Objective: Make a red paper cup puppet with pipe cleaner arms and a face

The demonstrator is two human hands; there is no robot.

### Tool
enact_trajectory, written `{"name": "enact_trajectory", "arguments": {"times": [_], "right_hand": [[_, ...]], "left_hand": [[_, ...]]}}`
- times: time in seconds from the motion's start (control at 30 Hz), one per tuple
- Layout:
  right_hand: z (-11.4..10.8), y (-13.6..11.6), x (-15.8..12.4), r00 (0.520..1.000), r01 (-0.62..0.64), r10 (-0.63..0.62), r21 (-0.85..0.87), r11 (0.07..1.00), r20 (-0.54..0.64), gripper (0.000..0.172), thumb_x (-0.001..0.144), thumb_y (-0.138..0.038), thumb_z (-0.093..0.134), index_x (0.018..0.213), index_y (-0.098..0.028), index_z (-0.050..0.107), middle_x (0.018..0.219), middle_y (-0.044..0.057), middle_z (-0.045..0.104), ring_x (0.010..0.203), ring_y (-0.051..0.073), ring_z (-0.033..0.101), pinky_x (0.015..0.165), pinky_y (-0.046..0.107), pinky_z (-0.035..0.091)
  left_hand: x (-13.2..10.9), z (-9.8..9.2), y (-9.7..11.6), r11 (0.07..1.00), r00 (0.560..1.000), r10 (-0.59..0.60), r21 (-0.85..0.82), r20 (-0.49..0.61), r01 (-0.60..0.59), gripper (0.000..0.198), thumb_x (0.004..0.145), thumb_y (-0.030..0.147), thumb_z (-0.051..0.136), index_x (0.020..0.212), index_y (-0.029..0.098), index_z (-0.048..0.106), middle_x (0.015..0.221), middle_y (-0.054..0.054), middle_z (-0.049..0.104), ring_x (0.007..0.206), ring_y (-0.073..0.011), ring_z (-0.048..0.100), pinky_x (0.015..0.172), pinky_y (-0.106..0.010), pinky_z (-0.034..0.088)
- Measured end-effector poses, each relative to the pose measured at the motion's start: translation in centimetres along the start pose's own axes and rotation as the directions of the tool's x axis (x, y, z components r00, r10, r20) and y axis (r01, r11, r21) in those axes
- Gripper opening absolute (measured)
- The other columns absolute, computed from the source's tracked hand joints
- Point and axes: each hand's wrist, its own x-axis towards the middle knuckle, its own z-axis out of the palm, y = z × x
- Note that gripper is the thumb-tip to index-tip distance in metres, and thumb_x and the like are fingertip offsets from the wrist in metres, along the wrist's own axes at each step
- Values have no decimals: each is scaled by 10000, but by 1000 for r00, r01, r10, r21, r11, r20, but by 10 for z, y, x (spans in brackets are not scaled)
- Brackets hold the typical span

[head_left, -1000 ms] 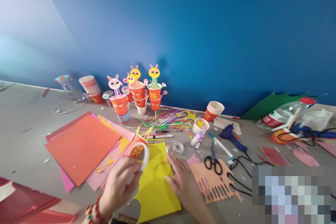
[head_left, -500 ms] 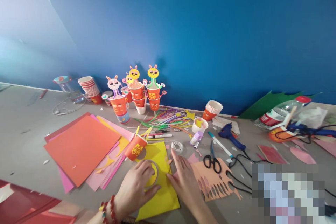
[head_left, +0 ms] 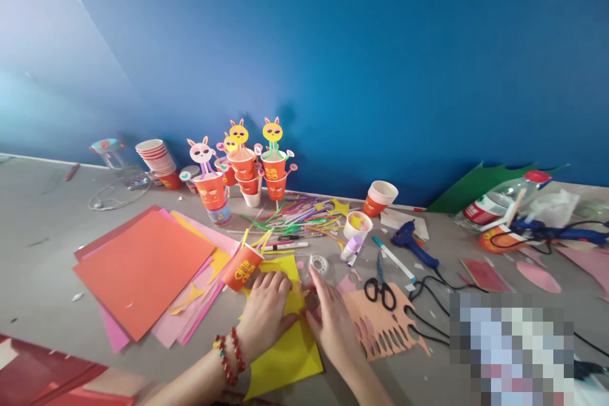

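Observation:
My left hand [head_left: 269, 306], with red beads at the wrist, rests over the yellow sheet [head_left: 285, 358]. Its fingers bend down and whatever lies under them is hidden. Facing it, my right hand [head_left: 333, 320] is open at the sheet's right edge, fingers stretched and thumb apart. Small paper scraps [head_left: 310, 298] lie between the hands. Just beyond my left fingers a red paper cup [head_left: 243, 266] leans over, with yellow strips sticking out of it. A small clear tape roll [head_left: 318, 264] lies past my right fingertips.
Coloured sheets [head_left: 147, 266] lie at left. Decorated cups [head_left: 209, 193] with rabbit heads stand along the wall near pipe cleaners [head_left: 304, 212]. Scissors [head_left: 380, 292] rest on cut orange paper [head_left: 380, 330]. Behind are a blue glue gun [head_left: 413, 244], its black cord and a bottle [head_left: 504, 200].
My left hand has moved slightly up and turned over the yellow sheet. The pale ring seen at its fingers is now out of sight. The right hand has hardly moved; the view has shifted slightly.

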Motion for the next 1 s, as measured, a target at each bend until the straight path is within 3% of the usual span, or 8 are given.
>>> {"name": "enact_trajectory", "arguments": {"times": [0.17, 0.33, 0.57, 0.67, 0.73, 0.8, 0.87, 1.0], "right_hand": [[-3, -2, 0, 1000, 5, -5, -65, 998, -8, 858, 853, -56, 545, 1603, -272, 188, 1266, 123, 654, 1083, 322, 639, 916, 490, 565], [-4, -3, -1, 1000, 11, -10, -68, 998, 13, 849, 852, -41, 522, 1600, -257, 182, 1170, 121, 685, 1036, 322, 648, 905, 509, 559], [-4, -4, 0, 997, -30, 31, 8, 1000, -66, 715, 932, -125, 513, 1581, -248, 239, 1314, 142, 633, 1189, 314, 622, 945, 473, 565], [-10, -6, 1, 985, -48, 63, 97, 994, -162, 544, 980, -224, 536, 1503, -229, 387, 1286, 146, 650, 1164, 294, 642, 938, 439, 569], [-17, -8, 2, 958, -81, 130, 194, 978, -256, 376, 975, -282, 576, 1346, -218, 554, 1189, 136, 681, 1088, 281, 665, 911, 418, 573], [-25, -12, 3, 920, -113, 227, 337, 935, -319, 200, 953, -335, 619, 1097, -211, 681, 1078, 117, 691, 1028, 269, 670, 878, 390, 575], [-33, -19, 5, 899, -164, 344, 519, 839, -270, 198, 919, -394, 663, 895, -204, 714, 1019, 104, 685, 976, 257, 678, 820, 348, 583], [-40, -38, 10, 879, -296, 476, 774, 560, -8, 265, 821, -447, 772, 767, -191, 729, 1069, 95, 682, 931, 245, 685, 733, 287, 581]], "left_hand": [[1, 7, -5, 1000, 999, 12, -15, -49, -13, 428, 810, 380, 754, 1144, 188, 569, 1179, -113, 618, 1123, -334, 558, 989, -494, 414], [2, 12, -8, 998, 994, 58, -28, -91, -61, 350, 817, 361, 743, 1070, 195, 565, 1145, -105, 617, 1084, -330, 575, 936, -481, 444], [2, 19, -7, 989, 982, 69, -118, -174, -90, 278, 805, 218, 715, 1011, 198, 529, 985, -63, 674, 940, -290, 640, 944, -512, 449], [3, 22, -8, 967, 973, 50, -234, -224, -104, 252, 802, 124, 663, 1001, 208, 532, 900, -29, 692, 860, -250, 666, 983, -530, 438], [4, 21, -8, 937, 965, 7, -334, -264, -98, 259, 813, 126, 645, 1041, 213, 560, 887, -31, 704, 855, -241, 670, 939, -480, 480], [6, 16, -7, 884, 956, -77, -462, -283, -66, 206, 844, 183, 641, 1042, 217, 600, 877, -36, 713, 840, -233, 675, 830, -394, 525], [8, 9, -4, 771, 957, -177, -637, -232, -12, 93, 878, 272, 635, 937, 202, 629, 791, -24, 696, 735, -206, 679, 674, -305, 525], [11, -3, 8, 346, 973, -232, -934, 11, 93, 328, 886, 486, 636, 832, 164, 614, 600, 7, 620, 525, -161, 655, 454, -213, 443]]}}
